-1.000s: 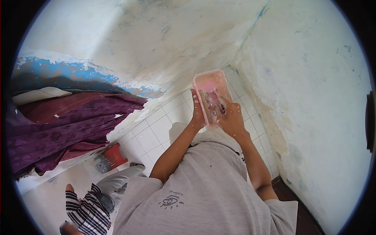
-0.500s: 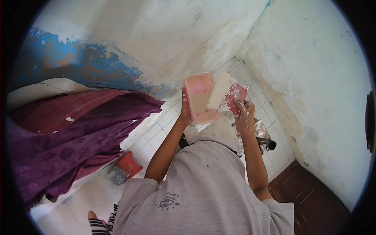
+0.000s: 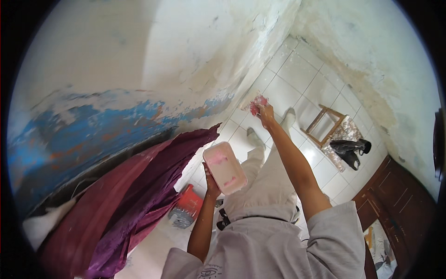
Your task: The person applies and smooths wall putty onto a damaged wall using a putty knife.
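Note:
My left hand (image 3: 211,182) grips the side of a shallow pink plastic tub (image 3: 238,163), tilted so that its inside shows, with pale putty and bare pink patches in it. Out ahead and to the right, my right hand (image 3: 266,116) is closed around a pink putty spreader (image 3: 256,105) smeared with whitish putty. The spreader is at the foot of the left wall (image 3: 195,56), close to the corner; whether its edge touches the wall I cannot tell.
Purple and maroon cloth (image 3: 153,190) drapes along the left, beside peeling blue paint. A red bucket (image 3: 189,201) stands below it. On the tiled floor (image 3: 290,74) to the right are a wooden frame (image 3: 319,128) and a black item (image 3: 348,148) on a spattered surface. A brown door (image 3: 395,209) is at lower right.
My right hand has moved the spreader away from the tub, forward and left toward the wall's foot. The tub has come lower and nearer my body. The view has shifted, showing more floor.

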A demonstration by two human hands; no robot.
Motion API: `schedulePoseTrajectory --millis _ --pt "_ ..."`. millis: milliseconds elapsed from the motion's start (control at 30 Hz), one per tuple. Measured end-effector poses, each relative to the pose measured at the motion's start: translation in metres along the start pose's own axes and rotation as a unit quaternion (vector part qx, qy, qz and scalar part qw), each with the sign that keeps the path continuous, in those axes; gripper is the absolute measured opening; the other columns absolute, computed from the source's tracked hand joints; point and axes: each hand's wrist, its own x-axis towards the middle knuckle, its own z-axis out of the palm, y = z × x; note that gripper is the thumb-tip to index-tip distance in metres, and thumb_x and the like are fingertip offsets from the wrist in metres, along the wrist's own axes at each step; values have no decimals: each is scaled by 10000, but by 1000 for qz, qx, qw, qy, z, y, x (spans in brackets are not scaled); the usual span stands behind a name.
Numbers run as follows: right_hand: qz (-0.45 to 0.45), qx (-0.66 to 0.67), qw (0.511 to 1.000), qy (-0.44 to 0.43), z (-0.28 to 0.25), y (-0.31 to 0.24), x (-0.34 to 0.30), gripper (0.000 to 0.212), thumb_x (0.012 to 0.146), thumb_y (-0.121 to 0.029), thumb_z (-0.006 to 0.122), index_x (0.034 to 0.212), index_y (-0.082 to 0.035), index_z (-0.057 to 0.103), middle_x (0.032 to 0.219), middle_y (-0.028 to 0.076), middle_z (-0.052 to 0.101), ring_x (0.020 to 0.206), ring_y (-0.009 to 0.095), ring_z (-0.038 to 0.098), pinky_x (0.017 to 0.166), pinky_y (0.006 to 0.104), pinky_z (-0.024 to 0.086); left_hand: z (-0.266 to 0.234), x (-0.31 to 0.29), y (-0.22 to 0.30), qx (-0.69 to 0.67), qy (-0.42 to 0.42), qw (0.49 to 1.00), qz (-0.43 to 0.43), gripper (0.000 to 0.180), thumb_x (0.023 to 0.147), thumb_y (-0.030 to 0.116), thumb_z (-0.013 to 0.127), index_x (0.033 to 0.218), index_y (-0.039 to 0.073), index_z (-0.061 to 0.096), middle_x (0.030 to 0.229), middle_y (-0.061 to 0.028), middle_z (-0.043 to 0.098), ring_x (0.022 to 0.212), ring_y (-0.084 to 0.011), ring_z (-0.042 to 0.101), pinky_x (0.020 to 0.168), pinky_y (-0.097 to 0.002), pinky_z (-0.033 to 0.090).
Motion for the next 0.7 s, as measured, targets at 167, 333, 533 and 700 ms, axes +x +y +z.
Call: schedulePoseTrajectory --millis 167,333,533,700 --pt "-71 -68 995 -2 56 40 82 134 837 -110 642 813 21 641 686 114 658 597 193 644 516 331 512 -20 -14 1 -13 56 998 5 804 906 763 378 1454 175 384 1400 -84 502 1251 -309 524 1022 -568 450" --pt "-120 -76 989 44 98 -19 53 158 853 -81 633 866 76 647 740 139 684 622 183 657 533 331 524 -19 -24 -1 -64 43 997 5 819 894 779 384 1449 176 396 1401 -77 497 1255 -299 518 1020 -566 443" --pt "-183 35 982 9 51 -43 18 154 895 -77 608 940 56 672 729 98 678 595 147 628 507 296 489 -35 -11 -16 -70 24 997 14 991 783 808 525 1493 144 333 1470 -116 421 1344 -337 424 1085 -578 383" --pt "-64 -103 991 63 39 48 66 203 907 -130 622 1062 -19 692 812 45 686 630 100 601 536 254 462 -64 -13 -26 -11 59 998 32 1000 777 798 541 1503 146 321 1494 -121 392 1371 -344 391 1122 -559 347"
